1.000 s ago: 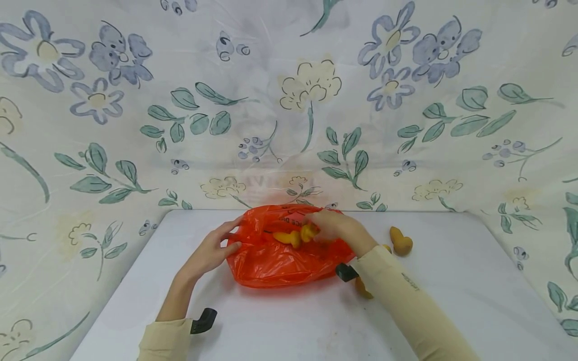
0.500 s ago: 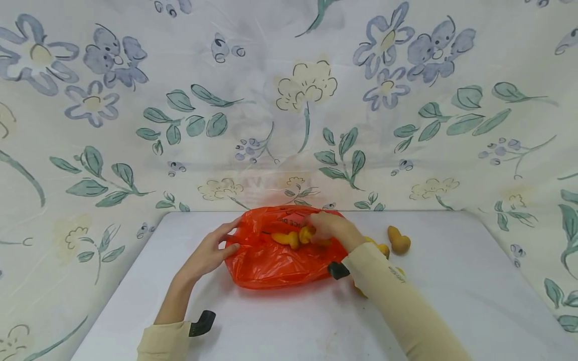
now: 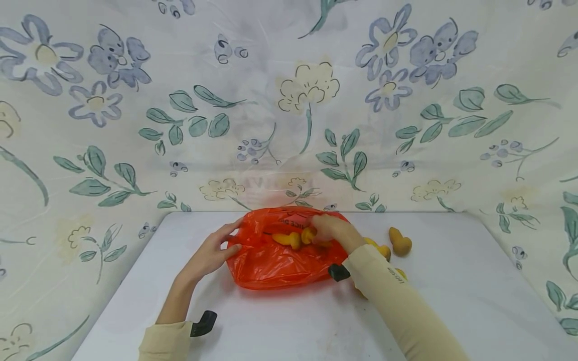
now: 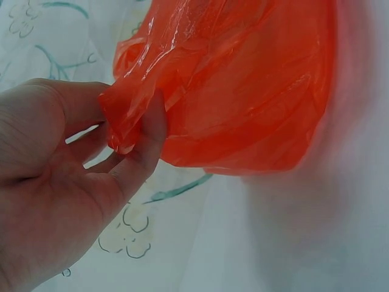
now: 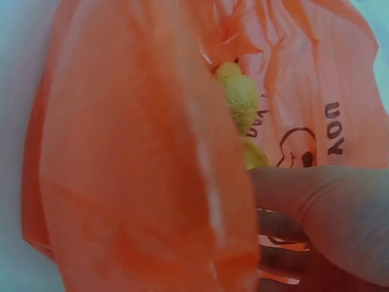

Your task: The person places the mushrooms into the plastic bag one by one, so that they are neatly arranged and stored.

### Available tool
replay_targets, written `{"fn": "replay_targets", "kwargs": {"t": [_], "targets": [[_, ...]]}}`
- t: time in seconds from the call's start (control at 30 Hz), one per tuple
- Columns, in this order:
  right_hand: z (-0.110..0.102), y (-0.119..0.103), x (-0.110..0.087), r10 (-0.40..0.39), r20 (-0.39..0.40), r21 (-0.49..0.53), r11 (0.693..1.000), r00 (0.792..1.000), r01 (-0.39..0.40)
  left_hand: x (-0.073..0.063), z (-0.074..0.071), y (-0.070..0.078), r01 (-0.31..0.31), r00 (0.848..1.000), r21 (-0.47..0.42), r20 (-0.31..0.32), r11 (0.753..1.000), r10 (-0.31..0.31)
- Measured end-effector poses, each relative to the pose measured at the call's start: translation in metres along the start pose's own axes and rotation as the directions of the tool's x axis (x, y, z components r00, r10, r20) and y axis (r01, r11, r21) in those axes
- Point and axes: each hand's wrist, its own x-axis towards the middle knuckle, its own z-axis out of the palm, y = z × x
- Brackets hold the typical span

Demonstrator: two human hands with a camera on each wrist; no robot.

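Note:
A red plastic bag (image 3: 280, 265) lies on the white table with its mouth open. My left hand (image 3: 212, 253) pinches the bag's left edge between thumb and fingers, and the left wrist view shows the gathered film (image 4: 130, 115) there. Inside the mouth, my right hand (image 3: 334, 228) pinches a knobby yellow gourd-like piece (image 3: 308, 235). Another yellow piece (image 3: 286, 239) lies beside it in the bag. In the right wrist view, a bumpy yellow piece (image 5: 240, 100) shows past the bag's rim; the bag hides most of my right fingertips.
Right of the bag, a brownish-yellow two-lobed piece (image 3: 400, 242) lies on the table. Another yellow piece (image 3: 381, 249) shows behind my right sleeve (image 3: 397, 301), which partly covers more of them. A floral sheet (image 3: 289, 100) hangs behind the table.
My right forearm has shifted slightly left, uncovering more of the yellow pieces beside it. The right hand's yellow piece has lowered a little into the bag. My left hand keeps its grip.

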Motion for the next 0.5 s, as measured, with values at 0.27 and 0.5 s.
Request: {"fn": "replay_targets", "kwargs": {"t": [0.27,0.5], "targets": [[0.0028,0.0046,0.0029,-0.032,-0.018,-0.010,0.999,0.999,0.032,0.0006,0.0003,-0.0009,-0.006,1.000,-0.002,-0.002,1.000,0.006],[0.0022,0.0023,-0.0001,-0.030,-0.012,0.008,1.000,0.999,0.031,0.0008,0.0004,-0.0014,-0.005,1.000,0.001,-0.003,1.000,0.005]]}}
